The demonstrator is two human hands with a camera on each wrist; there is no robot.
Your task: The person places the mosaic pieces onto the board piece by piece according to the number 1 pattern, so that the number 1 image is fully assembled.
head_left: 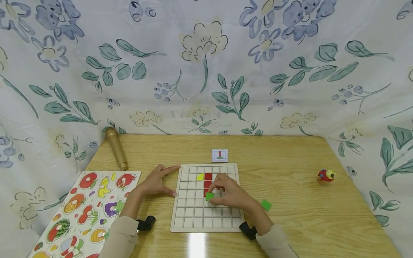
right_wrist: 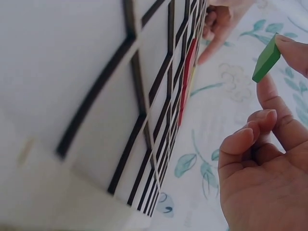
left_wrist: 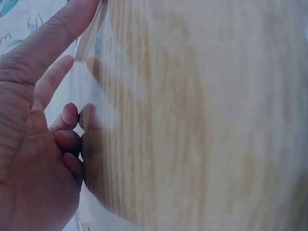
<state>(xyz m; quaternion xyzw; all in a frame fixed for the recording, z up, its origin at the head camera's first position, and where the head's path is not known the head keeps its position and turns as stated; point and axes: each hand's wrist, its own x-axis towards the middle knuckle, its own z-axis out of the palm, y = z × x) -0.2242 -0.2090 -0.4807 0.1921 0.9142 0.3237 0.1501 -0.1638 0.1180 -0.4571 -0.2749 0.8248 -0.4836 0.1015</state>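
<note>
A white gridded board (head_left: 190,212) lies on the table. On its upper part sit a yellow tile (head_left: 200,177) with a slanted or rounded corner and a column of red tiles (head_left: 208,176). My right hand (head_left: 229,191) pinches a green square tile (right_wrist: 267,58) between thumb and finger, above the board just below the red column. In the right wrist view the tile is tilted and its other fingers curl inward. My left hand (head_left: 155,184) touches the board's left edge with thumb and index finger spread apart; its other fingers rest by the tabletop in the left wrist view.
Another green tile (head_left: 266,205) lies right of the board. Behind the board is a small pattern card (head_left: 219,156). A fruit puzzle board (head_left: 108,206) lies on the left, with a brown cylinder (head_left: 116,148) beyond it. A small red-and-yellow toy (head_left: 326,175) stands far right.
</note>
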